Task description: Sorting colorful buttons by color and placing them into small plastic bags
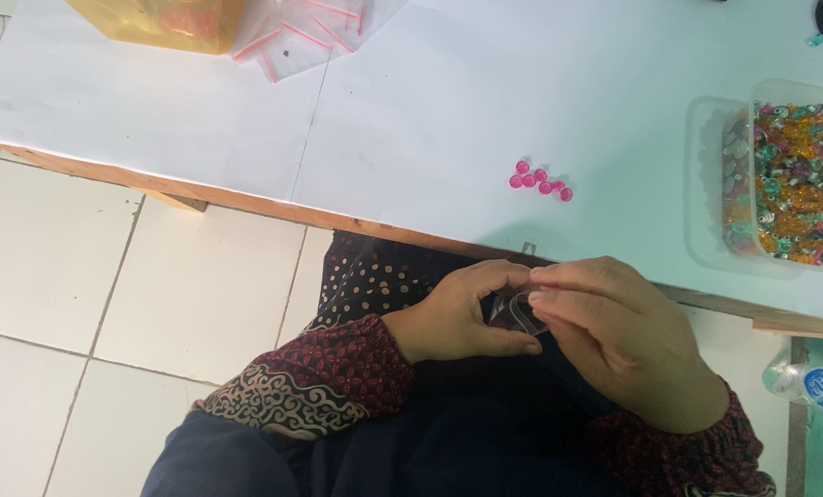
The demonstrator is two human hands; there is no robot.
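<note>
Beads on table, left of tub

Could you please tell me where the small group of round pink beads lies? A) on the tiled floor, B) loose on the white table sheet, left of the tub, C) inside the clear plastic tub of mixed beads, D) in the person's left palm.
B: the small round pink beads lie loose on the white table sheet, left of the clear plastic tub of mixed beads and beyond both hands.
</note>
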